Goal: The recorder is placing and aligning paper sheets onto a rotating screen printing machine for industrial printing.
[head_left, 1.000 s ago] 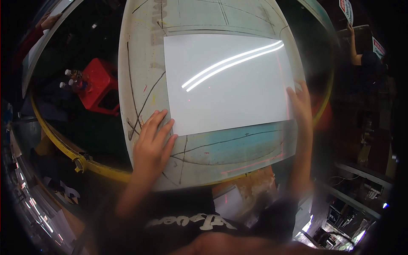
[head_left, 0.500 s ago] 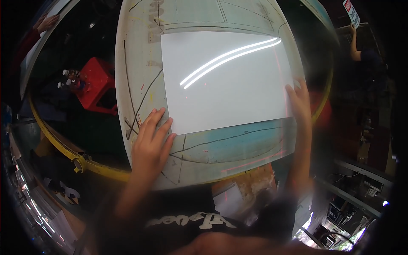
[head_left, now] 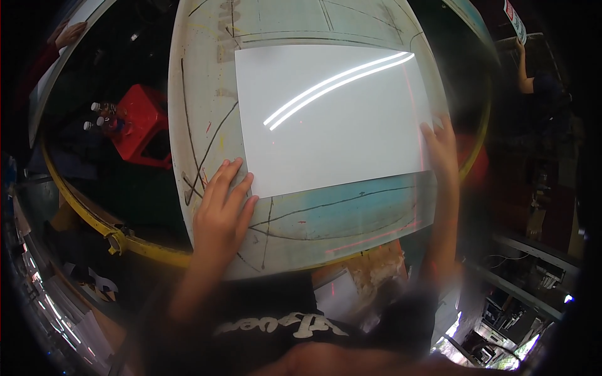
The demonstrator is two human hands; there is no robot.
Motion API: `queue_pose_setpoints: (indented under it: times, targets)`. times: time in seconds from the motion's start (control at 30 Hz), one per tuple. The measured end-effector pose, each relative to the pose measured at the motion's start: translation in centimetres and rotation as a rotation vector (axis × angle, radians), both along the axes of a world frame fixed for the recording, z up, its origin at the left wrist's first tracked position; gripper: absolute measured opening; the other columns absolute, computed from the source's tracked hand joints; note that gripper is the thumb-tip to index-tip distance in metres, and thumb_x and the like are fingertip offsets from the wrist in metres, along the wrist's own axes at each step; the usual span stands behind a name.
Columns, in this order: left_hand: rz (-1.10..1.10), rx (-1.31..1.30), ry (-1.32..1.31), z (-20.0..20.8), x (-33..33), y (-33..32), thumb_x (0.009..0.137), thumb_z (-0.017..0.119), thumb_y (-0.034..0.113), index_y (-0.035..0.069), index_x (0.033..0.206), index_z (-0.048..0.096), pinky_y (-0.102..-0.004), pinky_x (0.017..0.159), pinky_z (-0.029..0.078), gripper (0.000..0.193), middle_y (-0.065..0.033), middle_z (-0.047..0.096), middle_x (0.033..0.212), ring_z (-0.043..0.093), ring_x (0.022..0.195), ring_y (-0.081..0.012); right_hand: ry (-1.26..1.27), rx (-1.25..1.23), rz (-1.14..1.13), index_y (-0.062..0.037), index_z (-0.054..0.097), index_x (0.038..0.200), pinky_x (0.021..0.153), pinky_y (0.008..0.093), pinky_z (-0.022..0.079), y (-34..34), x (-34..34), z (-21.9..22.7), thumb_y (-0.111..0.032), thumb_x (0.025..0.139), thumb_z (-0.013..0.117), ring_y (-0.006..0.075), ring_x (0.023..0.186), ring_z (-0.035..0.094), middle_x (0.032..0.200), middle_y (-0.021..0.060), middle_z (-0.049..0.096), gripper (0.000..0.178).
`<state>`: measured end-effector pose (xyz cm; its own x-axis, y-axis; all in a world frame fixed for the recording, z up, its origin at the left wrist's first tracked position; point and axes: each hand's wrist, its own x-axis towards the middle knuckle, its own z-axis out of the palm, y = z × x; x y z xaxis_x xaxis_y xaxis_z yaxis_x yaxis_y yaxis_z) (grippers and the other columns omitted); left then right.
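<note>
A smooth white sheet [head_left: 332, 138] lies on a pale, worn board [head_left: 207, 75] marked with dark pen lines and a blue patch. Two bright light streaks reflect across the sheet. My left hand [head_left: 219, 207] rests at the sheet's near left corner, fingers spread, partly on the board. At the sheet's right edge is my right hand [head_left: 442, 147], its thumb and forefinger apart against that edge; its other fingers are mostly hidden. Thin red light lines cross the sheet's right side and the board's near end.
A yellow curved rail [head_left: 88, 213] runs below the board. Left of it stands a red stool [head_left: 141, 122] with several bottles [head_left: 106, 119]. Another person's hand [head_left: 72, 34] shows at the upper left; a person's arm [head_left: 523, 69] holds a printed card [head_left: 515, 22] at the upper right.
Both hands stay in nearly the same places on the sheet. The whole view has shifted very slightly. At the upper right, the other person's card has tilted a little.
</note>
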<state>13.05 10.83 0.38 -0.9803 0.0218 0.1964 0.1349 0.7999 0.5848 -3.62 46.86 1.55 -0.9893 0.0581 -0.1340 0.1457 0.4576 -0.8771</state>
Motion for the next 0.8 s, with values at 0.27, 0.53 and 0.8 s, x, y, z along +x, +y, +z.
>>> queue_pose_setpoints:
  times: [0.27,0.53,0.8]
  targets:
    - [0.003,-0.048,-0.033,0.6,-0.2,0.1,0.077,0.067,0.001,0.001,0.107,0.062,-0.042,0.098,0.042,0.031,-0.0144,0.053,0.128,0.049,0.121,-0.0348,0.315,0.301,0.036,-0.0015,0.059,0.119,0.07,0.0218,0.045,1.7,-0.9,-1.8,-0.014,0.079,0.072,0.01,0.079,0.05,0.097,0.0038,0.054,0.043]
    - [-0.012,-0.115,0.016,0.3,-0.4,0.2,0.079,0.067,0.006,0.004,0.106,0.063,-0.0403,0.092,0.048,0.028,-0.0118,0.053,0.128,0.052,0.119,-0.0331,0.374,0.403,0.076,0.0005,0.061,0.116,0.076,0.0262,0.047,1.6,-0.8,-2.7,-0.011,0.077,0.072,0.0152,0.081,0.053,0.091,0.0059,0.052,0.042]
    - [0.002,-0.101,0.021,0.9,-0.1,0.0,0.079,0.067,0.005,0.005,0.106,0.064,-0.0404,0.092,0.048,0.027,-0.0119,0.053,0.127,0.052,0.118,-0.0334,0.376,0.417,0.089,0.0002,0.06,0.118,0.077,0.0268,0.046,1.2,-0.9,-2.3,-0.011,0.078,0.072,0.0155,0.082,0.052,0.091,0.0068,0.053,0.043]
